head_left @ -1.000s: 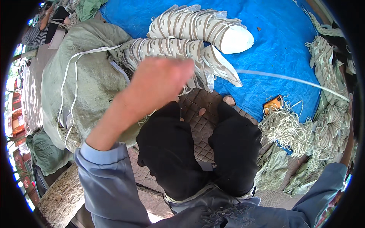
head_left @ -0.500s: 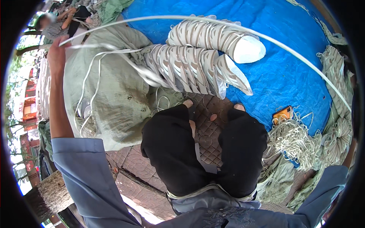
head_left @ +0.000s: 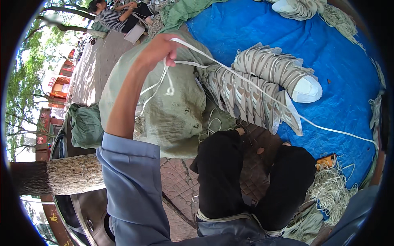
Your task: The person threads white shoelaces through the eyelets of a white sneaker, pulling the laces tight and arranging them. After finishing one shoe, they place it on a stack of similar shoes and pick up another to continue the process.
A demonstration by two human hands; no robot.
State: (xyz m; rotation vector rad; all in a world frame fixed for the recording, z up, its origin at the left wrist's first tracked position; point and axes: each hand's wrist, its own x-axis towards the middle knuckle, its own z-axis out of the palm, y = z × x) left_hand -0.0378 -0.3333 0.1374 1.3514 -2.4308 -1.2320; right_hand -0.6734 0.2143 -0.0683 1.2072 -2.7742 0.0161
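Note:
My left hand is raised over the big pale-green sack, its fingers closed on a white cord. From there the cord slants across the blue sheet to the far right rim, where my right arm shows only as a sliver; the right hand itself is lost in the dark rim. A loose knotted end dangles below my left hand. Under the cord lies a nested row of grey-and-brown shoe uppers. A second row rests behind it, with a white rounded end piece.
The blue sheet spreads ahead and right; the sack bulges at left. By my right knee lie an orange object and a tangled heap of cord. A tree trunk stands left. Another person sits far left.
The view has shifted left. My left hand has come inward from the far left, over the sack. The cord, which arched high, now hangs lower across the shoe uppers.

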